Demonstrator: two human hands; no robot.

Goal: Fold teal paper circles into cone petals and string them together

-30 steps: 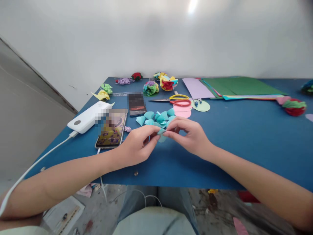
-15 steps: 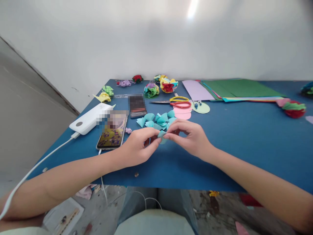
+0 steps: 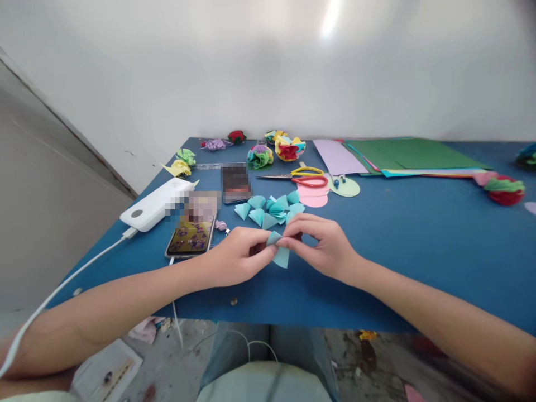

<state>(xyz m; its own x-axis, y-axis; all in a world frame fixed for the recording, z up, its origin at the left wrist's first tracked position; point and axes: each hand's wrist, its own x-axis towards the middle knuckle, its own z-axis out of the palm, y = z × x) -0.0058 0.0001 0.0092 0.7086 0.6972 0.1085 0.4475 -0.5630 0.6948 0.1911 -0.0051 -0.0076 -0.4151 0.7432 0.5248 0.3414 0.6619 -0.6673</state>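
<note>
Between my two hands is a small folded piece of turquoise paper (image 3: pixel 281 257), its lower flap hanging out under the fingers. My left hand (image 3: pixel 240 258) pinches it between thumb and forefinger. On its other side, the thumb and fingers of my right hand (image 3: pixel 320 245) are closed on the paper's edge. Just beyond the hands lies a loose group of turquoise folded paper petals (image 3: pixel 256 216), fan-shaped and several in number. Pink paper circles (image 3: pixel 313 198) and a pale green paper circle (image 3: pixel 347 186) lie behind them.
Scissors (image 3: pixel 310 177) with red and yellow handles lie past the petals. Left of my hands are a phone (image 3: pixel 190 237), a white power bank (image 3: pixel 157 205) with a cable, and a dark phone (image 3: pixel 237 183). Paper flowers (image 3: pixel 290 148) and stacked coloured sheets (image 3: pixel 419 153) line the wall side.
The turquoise piece has tilted and its lower flap now shows more below my fingers. My right hand has shifted slightly down. Both hands keep hold of the paper.
</note>
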